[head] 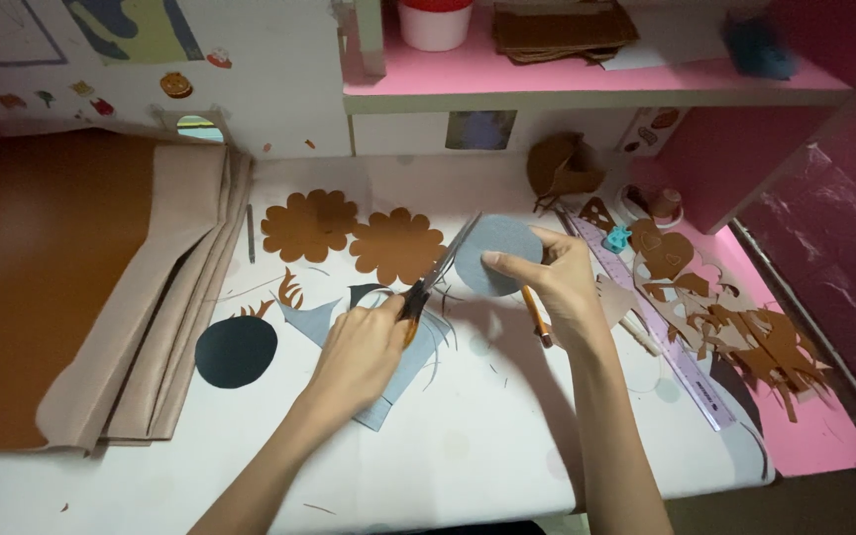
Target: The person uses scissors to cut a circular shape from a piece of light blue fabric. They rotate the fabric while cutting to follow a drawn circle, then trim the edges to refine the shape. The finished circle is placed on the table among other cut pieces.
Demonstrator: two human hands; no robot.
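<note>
Grey felt disc, pinched by right hand near the table's far edge; left hand grips scissors. Blades near the fingertips risk a nick or ragged edge.

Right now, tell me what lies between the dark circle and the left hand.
Head view: a grey-blue offcut lies between the dark circle and the left hand.

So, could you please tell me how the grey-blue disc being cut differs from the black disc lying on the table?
The grey-blue disc is pale, while the black disc is dark. The grey-blue disc is held up off the table by the right hand, with the scissors in the left hand at its edge; the black disc lies flat and untouched. Both are roundish cut-outs of thin sheet and look similar in size.
</note>
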